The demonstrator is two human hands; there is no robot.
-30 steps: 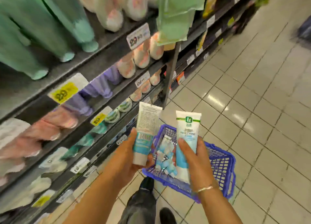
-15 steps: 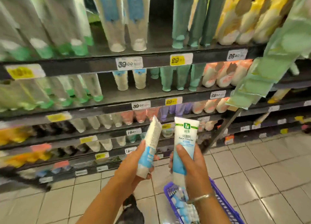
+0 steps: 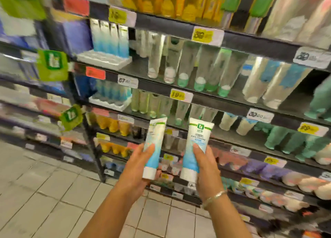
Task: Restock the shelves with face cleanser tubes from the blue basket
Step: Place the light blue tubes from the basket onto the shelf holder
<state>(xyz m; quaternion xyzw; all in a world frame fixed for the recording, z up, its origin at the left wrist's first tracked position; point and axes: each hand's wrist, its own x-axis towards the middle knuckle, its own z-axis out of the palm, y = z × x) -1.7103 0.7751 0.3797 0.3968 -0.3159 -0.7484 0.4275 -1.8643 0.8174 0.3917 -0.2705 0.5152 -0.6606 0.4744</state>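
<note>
Head view: at lower centre of the frame the left hand (image 3: 143, 163) grips one face cleanser tube (image 3: 154, 147), cap down, with the thumb pressed on its front. Just right of it the right hand (image 3: 203, 163) is wrapped around a second tube (image 3: 194, 149), also cap down, its "Face Cleanser" label facing the camera. The two tubes stand close together but apart. The blue basket does not appear in this frame.

The main risk, as I judge it, is misplacement. The shelves (image 3: 223, 105) across the centre and right are blurred, many rows hold similar pale tubes, and the price tags (image 3: 181, 95) are barely legible, so picking the wrong row is easy. A tube pushed in carelessly could also topple its upright neighbours, and a grip low near the cap lets the top swing.

For room, the dark shelf lips jut forward and must be cleared. A bare stretch of shelf shows at right of centre. The tiled floor (image 3: 44, 193) at lower left gives space to step.
</note>
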